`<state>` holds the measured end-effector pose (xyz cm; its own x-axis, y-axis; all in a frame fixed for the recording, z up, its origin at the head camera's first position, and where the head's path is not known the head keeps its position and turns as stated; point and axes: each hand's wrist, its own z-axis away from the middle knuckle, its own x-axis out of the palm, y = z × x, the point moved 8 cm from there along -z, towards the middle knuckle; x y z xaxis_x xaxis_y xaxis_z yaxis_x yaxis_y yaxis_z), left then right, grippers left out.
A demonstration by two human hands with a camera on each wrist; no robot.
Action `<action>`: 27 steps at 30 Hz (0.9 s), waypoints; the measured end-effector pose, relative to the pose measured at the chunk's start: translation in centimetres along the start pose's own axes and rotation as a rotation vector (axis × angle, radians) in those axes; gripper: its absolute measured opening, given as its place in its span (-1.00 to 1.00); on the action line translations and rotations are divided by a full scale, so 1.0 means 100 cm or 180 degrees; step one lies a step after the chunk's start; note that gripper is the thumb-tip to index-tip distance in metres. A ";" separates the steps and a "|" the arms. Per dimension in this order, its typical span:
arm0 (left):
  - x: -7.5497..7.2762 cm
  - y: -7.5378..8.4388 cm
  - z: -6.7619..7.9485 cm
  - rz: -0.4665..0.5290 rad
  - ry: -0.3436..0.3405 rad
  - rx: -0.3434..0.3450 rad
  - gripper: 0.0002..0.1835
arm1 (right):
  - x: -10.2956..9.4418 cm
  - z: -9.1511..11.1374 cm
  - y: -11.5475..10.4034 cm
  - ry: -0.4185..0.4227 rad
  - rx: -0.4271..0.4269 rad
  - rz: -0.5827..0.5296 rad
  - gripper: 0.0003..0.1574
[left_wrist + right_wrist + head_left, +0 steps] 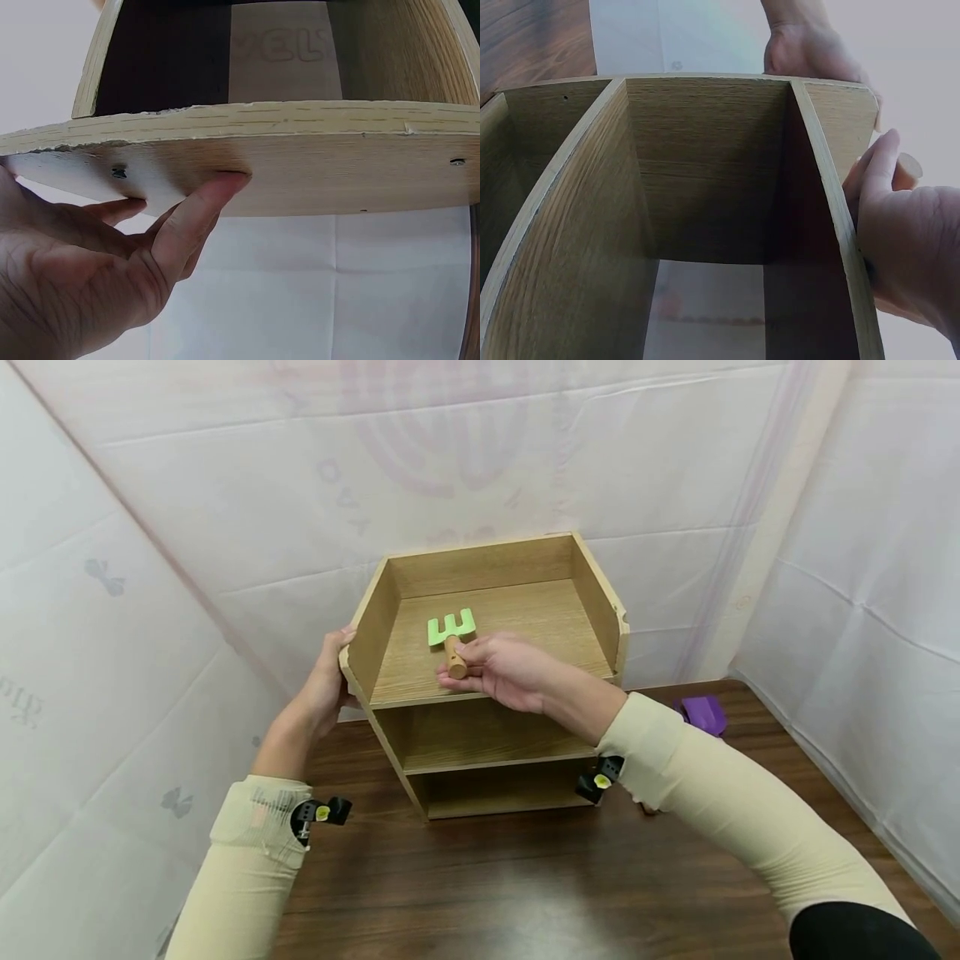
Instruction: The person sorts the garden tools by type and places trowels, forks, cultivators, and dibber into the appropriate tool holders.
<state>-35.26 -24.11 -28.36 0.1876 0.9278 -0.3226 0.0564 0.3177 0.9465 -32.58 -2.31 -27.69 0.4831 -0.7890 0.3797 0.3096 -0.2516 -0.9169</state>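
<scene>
A small garden fork [454,657] with light green prongs and a round wooden handle is over the top tier of a wooden shelf [517,603]. My right hand [517,670] pinches its handle between thumb and fingers, prongs pointing toward the back. In the right wrist view only the handle's end [907,169] shows beside the fingers. On the shelf's left side, my left hand [322,683] grips the upper edge of the side panel. The left wrist view shows fingers [196,217] pressed to the panel's outer face [330,176]; the thumb is mostly hidden there.
Two lower compartments [487,735] open toward me beneath the top tier. A purple object [703,715] lies on the dark wooden floor [480,885] to the right, partly behind my right sleeve. White sheeting [480,468] hangs behind the shelf and on both sides.
</scene>
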 end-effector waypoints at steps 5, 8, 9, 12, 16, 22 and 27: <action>-0.001 0.000 -0.001 -0.0032 0.0025 0.0019 -0.17 | 0.001 -0.003 0.000 0.0048 0.0016 0.0042 -0.45; 0.000 0.001 -0.002 -0.0029 0.0018 0.0039 -0.18 | 0.001 -0.006 0.000 0.0060 0.0058 0.0051 -0.46; 0.001 0.001 -0.002 -0.0029 0.0005 0.0044 -0.18 | 0.001 -0.008 0.000 0.0057 0.0075 0.0065 -0.46; 0.003 0.001 -0.002 -0.0024 -0.0003 0.0049 -0.19 | -0.001 -0.012 -0.001 0.0039 0.0118 0.0033 -0.45; 0.003 0.003 -0.001 -0.0019 0.0009 0.0053 -0.19 | -0.003 -0.017 -0.004 0.0024 0.0159 -0.0081 -0.40; 0.001 0.004 0.001 0.0021 0.0019 0.0052 -0.21 | -0.001 -0.020 -0.005 -0.0043 0.0242 -0.0003 -0.36; -0.001 0.003 0.002 0.0028 0.0028 0.0067 -0.24 | 0.003 -0.025 -0.005 -0.0035 0.0241 0.0123 -0.40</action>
<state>-35.10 -24.15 -28.04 0.1796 0.9322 -0.3141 0.0752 0.3053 0.9493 -34.62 -3.81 -27.45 0.5046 -0.7910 0.3459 0.3514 -0.1778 -0.9192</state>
